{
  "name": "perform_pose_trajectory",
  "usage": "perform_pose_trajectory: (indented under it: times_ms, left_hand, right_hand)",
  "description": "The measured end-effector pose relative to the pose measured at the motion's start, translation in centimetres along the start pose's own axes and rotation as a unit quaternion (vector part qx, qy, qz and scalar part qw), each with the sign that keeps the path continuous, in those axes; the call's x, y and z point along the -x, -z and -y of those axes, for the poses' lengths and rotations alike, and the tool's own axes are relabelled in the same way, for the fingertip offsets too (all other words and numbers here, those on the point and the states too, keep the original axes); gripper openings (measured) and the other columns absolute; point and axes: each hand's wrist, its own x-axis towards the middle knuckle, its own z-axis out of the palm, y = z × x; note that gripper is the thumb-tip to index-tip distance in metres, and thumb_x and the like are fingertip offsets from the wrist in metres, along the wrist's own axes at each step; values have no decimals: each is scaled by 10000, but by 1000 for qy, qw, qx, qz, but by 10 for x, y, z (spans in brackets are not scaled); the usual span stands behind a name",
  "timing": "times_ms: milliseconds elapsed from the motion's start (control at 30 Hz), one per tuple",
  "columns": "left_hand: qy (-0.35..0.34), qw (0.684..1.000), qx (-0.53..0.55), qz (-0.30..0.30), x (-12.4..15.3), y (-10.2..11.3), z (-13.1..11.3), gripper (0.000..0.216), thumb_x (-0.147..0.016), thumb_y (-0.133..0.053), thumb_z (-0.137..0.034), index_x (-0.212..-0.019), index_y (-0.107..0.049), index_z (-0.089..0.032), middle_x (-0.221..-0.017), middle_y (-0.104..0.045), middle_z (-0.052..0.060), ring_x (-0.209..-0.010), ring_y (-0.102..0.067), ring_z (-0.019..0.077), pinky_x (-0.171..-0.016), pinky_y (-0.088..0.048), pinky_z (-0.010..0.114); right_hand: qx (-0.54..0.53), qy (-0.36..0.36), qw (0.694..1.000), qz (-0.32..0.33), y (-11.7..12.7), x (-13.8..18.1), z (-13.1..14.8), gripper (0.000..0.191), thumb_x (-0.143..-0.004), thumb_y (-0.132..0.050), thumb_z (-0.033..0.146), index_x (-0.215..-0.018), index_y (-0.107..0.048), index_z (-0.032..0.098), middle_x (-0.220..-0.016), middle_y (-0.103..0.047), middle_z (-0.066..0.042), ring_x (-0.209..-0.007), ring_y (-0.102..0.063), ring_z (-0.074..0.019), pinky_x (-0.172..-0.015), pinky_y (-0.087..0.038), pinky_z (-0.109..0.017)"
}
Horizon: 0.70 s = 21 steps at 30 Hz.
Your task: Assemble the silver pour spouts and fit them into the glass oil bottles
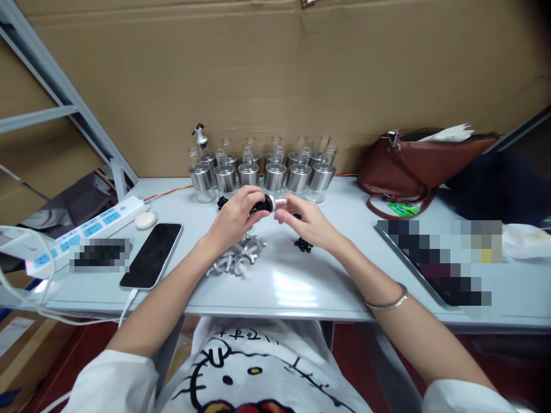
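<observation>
My left hand [238, 217] is closed around the black ribbed end of a pour spout [270, 203], whose silver collar and spout point to the right. The fingers of my right hand [306, 221] are pinched at the spout's thin silver tip. Below my left hand lies a pile of silver spout parts [241, 256]. Small black pieces [303, 245] sit partly under my right hand, and more black pieces [222, 203] show beyond my left wrist. Behind my hands stand two rows of glass bottles [275, 175] with metal sleeves; the back-left one bears a fitted spout [200, 135].
To the left are a white power strip [92, 229], a round white case [146, 219] and a phone [152, 255] on a cable. A brown handbag [400, 166] stands at the back right. A flat dark-edged tablet-like thing [413, 269], partly blurred out, lies at right.
</observation>
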Motion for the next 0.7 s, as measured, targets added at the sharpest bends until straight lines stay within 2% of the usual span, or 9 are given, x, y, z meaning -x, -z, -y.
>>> perform_pose_trajectory:
  times_ms: [67, 167, 367, 500, 567, 700]
  left_hand:
    - [-10, 1000, -12, 1, 0, 0, -1, 154, -923, -470, -312, -1047, -472, -220, -1010, -565, 66, -904, -568, 149, -774, -499, 294]
    - [-39, 999, -19, 0, 0, -1, -5, 150, -924, -472, -253, -1070, -483, -225, -993, -593, 56, -902, -576, 149, -786, -499, 293]
    - [-71, 995, -63, -8, 0, -1, -8, 205, -935, -448, -249, -1124, -484, -180, -978, -658, 73, -877, -590, 167, -778, -466, 298]
    - [-72, 991, -117, 7, 1, 1, -1, 245, -966, -358, -310, -1094, -525, -185, -947, -682, 67, -868, -575, 180, -764, -424, 312]
    - [-72, 988, -136, 15, 0, 2, 2, 292, -973, -318, -353, -1053, -547, -191, -918, -684, 63, -867, -563, 187, -770, -408, 320]
    - [-66, 984, -165, 17, -1, 1, 6, 368, -968, -281, -425, -988, -576, -205, -843, -673, 58, -840, -546, 200, -799, -367, 354]
  right_hand:
    - [-74, -17, 997, -10, -1, -1, -1, 386, -832, -513, 568, -764, -495, 189, -682, -603, -7, -626, -564, -123, -653, -464, -279]
    - [-184, -58, 981, 15, -2, -2, -3, 464, -798, -507, 644, -703, -494, 190, -609, -574, 11, -554, -540, -107, -592, -451, -260]
    - [-347, -112, 928, 74, -4, -2, -1, 418, -715, -676, 557, -678, -540, 163, -491, -511, 48, -435, -446, -73, -472, -364, -231]
    - [-371, -145, 907, 134, -3, 1, 3, 352, -756, -669, 488, -755, -574, 148, -465, -493, 60, -405, -413, -62, -447, -314, -216]
    - [-373, -143, 907, 136, -6, 1, 4, 339, -753, -675, 470, -760, -574, 147, -484, -474, 65, -415, -398, -59, -447, -310, -217]
    - [-316, -76, 942, 88, -16, 1, 4, 343, -781, -630, 498, -745, -547, 167, -513, -458, 64, -457, -402, -72, -486, -354, -230]
